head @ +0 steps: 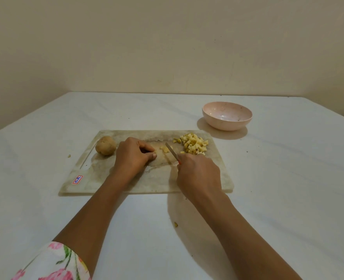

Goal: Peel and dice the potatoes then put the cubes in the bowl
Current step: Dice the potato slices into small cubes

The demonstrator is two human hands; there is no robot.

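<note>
Potato piece [155, 152] in left hand's [132, 156] curled fingers [146, 148], knife [172, 152] in right hand's [197, 174] clenched fingers, blade tip forward-left.

- A person's left hand [133, 156] curls over a stained cutting board [157, 183], its fingertips pressing down on a pale potato sliver [155, 152].
- The right hand [198, 174] grips a small knife [172, 151]. The blade angles away and to the left, its tip beside a few loose cut pieces [164, 148].
- A heap of diced cubes [194, 144] lies at the board's far right corner.
- One unpeeled potato [105, 145] rests at the far left corner, just beside the left hand.
- A pink speckled bowl [227, 116] stands on the white table [288, 178] beyond the board, apart from it.
- A red-bordered label [77, 179] marks the board's near left.
- A floral sleeve [53, 263] shows at the lower left.
</note>
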